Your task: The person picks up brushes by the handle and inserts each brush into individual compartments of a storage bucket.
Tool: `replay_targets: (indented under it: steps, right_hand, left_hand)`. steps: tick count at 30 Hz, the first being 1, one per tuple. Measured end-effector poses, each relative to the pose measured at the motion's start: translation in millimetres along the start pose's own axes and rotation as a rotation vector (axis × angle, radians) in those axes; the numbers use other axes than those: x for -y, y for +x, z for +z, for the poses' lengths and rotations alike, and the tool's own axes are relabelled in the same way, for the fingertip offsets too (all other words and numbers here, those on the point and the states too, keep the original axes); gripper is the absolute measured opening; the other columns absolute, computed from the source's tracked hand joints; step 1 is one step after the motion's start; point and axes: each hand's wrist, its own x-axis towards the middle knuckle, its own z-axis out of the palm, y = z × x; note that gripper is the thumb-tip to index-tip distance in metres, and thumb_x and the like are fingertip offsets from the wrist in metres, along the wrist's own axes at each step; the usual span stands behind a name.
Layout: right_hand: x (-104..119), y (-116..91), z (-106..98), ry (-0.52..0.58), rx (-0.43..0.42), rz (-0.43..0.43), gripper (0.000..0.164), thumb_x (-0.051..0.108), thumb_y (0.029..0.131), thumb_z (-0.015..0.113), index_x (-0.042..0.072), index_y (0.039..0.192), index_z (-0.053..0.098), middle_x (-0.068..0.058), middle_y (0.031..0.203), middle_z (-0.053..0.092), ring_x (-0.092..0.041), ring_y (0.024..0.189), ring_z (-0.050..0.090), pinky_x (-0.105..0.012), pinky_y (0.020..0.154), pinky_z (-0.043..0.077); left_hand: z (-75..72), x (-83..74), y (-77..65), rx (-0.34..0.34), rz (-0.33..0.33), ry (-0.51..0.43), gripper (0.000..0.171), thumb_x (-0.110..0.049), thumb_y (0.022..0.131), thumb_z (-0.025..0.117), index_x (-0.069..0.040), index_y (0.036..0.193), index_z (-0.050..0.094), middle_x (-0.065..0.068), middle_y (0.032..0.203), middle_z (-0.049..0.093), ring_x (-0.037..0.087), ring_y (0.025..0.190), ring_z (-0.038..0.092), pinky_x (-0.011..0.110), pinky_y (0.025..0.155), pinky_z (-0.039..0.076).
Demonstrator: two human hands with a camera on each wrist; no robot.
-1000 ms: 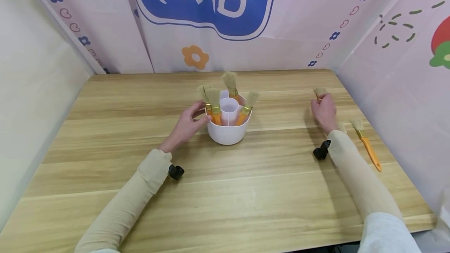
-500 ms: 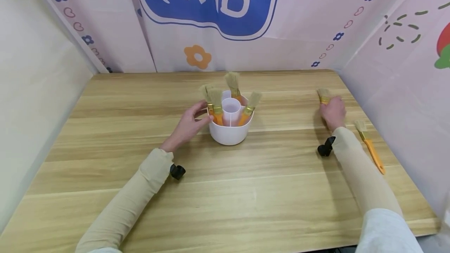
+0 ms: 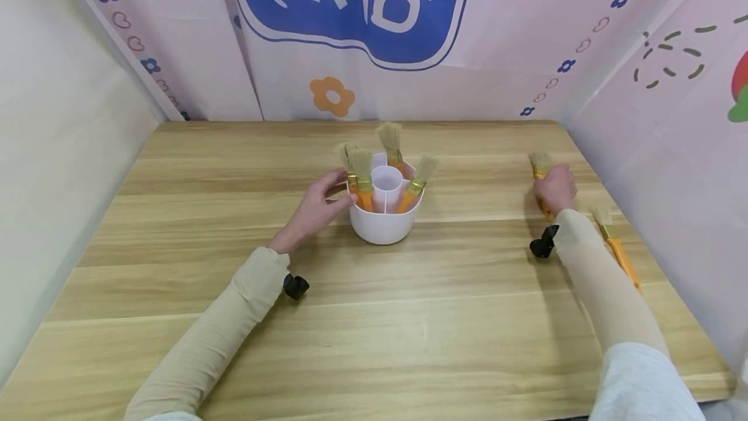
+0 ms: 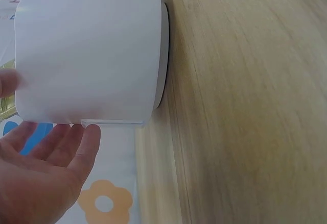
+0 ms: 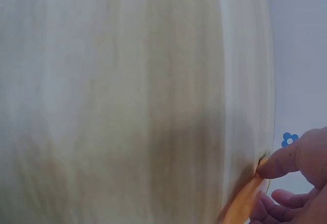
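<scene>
Toward the far right corner of the wooden surface [image 3: 456,330], the right hand [image 3: 557,187] pinches an orange-handled paintbrush [image 3: 540,164], thumb and fingers clamped on the handle, bristles toward the far edge; whether it is raised off the wood I cannot tell. Just inside the right edge lies a second paintbrush [image 3: 623,262], handle toward the near edge, partly behind the sleeve [image 3: 608,291]. Midway between the side edges, nearer the far one, stands a white divided caddy [image 3: 382,229]. The left hand [image 3: 315,203] holds its left side, thumb and fingers spread apart and curved round the wall. Plain wood grain stretches between the caddy and the right hand, and from both to the near edge. A printed backdrop [image 3: 467,96] closes off the far edge; on it, a blue sign [image 3: 356,25] bears large white characters, cut off and unreadable. Six paintbrushes show: four bristles-up in the caddy, two at its left, one at the back, one at the right; one gripped; one lying.
</scene>
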Motion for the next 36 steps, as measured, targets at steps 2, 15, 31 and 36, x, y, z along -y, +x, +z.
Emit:
replay_targets:
  steps: [2,15,31,36]
  right_hand:
    - [0,0,0,-0.003,0.020,0.000,0.052,0.015,0.084,0.045,-0.019,0.121,0.034,-0.037,0.114,0.045,-0.048,0.104,0.047,-0.059,0.089,0.043]
    - [3,-5,-10,0.125,0.028,0.060,0.066,0.019,0.086,0.052,-0.019,0.130,0.021,-0.038,0.121,0.039,-0.046,0.103,0.046,-0.054,0.092,0.046]
    - [31,-17,-12,0.372,0.040,0.010,0.064,0.016,0.085,0.053,-0.013,0.137,0.030,-0.032,0.136,0.039,-0.030,0.100,0.056,-0.020,0.070,0.053]
    - [42,-27,-12,0.419,0.047,-0.012,0.063,0.015,0.084,0.053,-0.010,0.137,0.030,-0.030,0.132,0.042,-0.021,0.085,0.060,-0.025,0.073,0.056]
  left_hand:
    - [-0.1,0.3,-0.3,0.003,0.004,-0.003,0.064,-0.016,0.091,0.058,0.000,0.145,0.029,0.018,0.148,0.036,0.035,0.134,0.040,0.046,0.107,0.041]
    - [-1.1,-3.7,-1.4,0.002,-0.028,0.005,0.065,-0.021,0.091,0.058,-0.005,0.146,0.028,0.014,0.150,0.034,0.031,0.135,0.039,0.043,0.108,0.040]
    - [-0.8,-0.1,0.4,0.005,-0.026,-0.002,0.066,-0.019,0.090,0.059,-0.002,0.146,0.028,0.015,0.150,0.034,0.032,0.134,0.040,0.044,0.108,0.041]
    - [-0.5,-1.1,-0.1,0.002,-0.022,0.005,0.065,-0.019,0.090,0.059,-0.002,0.145,0.028,0.016,0.149,0.035,0.033,0.134,0.040,0.044,0.108,0.041]
